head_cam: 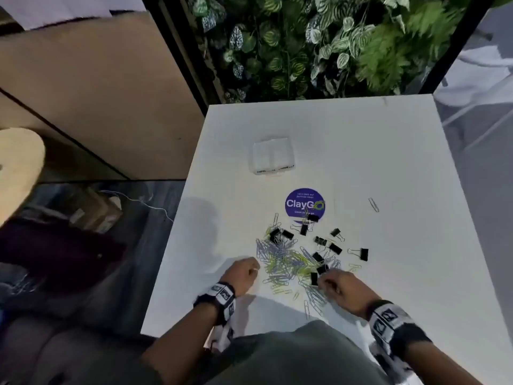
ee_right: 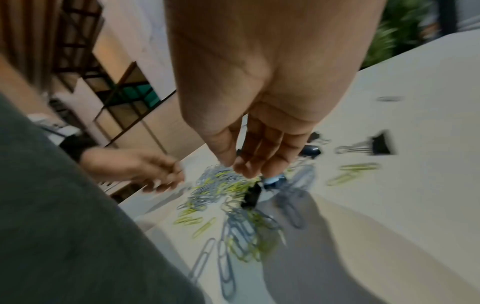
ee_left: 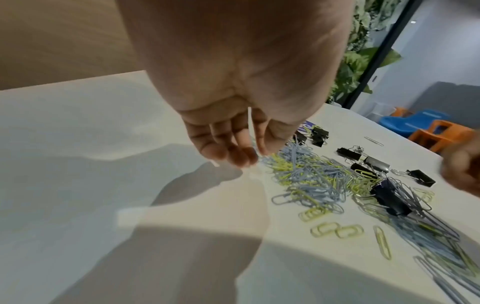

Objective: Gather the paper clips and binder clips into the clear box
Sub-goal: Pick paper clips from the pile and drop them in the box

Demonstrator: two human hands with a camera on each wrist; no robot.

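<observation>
Dim scene; soft hand shadows on table (head_cam: 388, 162); wrist views motion-blurred, edges warped

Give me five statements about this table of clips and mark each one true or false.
1. The clear plastic box lies beyond the round purple sticker. True.
2. The black binder clips are already in the box. False: they lie on the white table.
3. One paper clip lies apart, right of the sticker. True.
4. The paper clips are red. False: blue-grey and yellow-green.
5. The left hand is at the pile's left edge, the right hand at its right. True.
</observation>
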